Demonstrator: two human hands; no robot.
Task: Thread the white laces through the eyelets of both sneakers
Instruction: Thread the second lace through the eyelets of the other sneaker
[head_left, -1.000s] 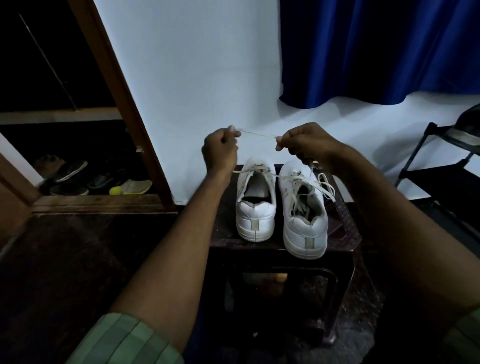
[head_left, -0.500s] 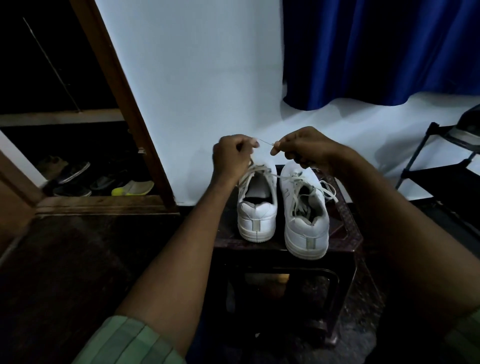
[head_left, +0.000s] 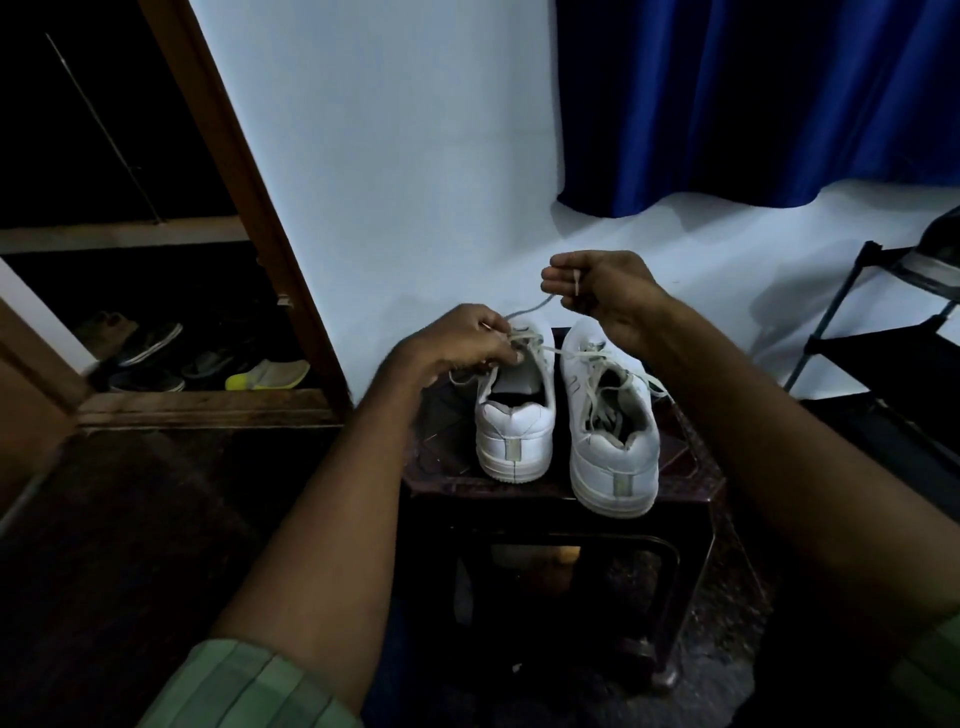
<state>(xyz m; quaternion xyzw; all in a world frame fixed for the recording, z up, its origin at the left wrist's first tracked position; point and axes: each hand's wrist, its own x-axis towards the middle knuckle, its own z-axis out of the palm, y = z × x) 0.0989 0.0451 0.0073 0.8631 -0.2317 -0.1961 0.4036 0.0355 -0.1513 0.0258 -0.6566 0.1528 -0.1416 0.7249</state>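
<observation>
A: Near edge first. What's cut off?

B: Both forearms run in from the bottom; a green sleeve is clipped at the lower left, and the right one is barely a sliver at the frame edge. Under the dark stool it's too dim to make out.

A: Sneakers?

B: Two white ones, heels toward the camera, side by side on the stool top. The right sneaker sits nearer, heel at the front edge, laces loose and tangled over its opening. The left sneaker is set further back; its toe is hidden behind the hand.

A: Hands?

B: The left hand is down at the left sneaker's eyelets, fingers closed pinching the white lace. Which eyelet, can't tell. The right hand is raised above the right sneaker's toe, fingers curled shut around the other end of that lace, a short bit showing at the fist.

A: Behind?

B: White wall, blue curtain top right, black rack cut off at right, shoes in a dark recess left, mostly unreadable.
</observation>
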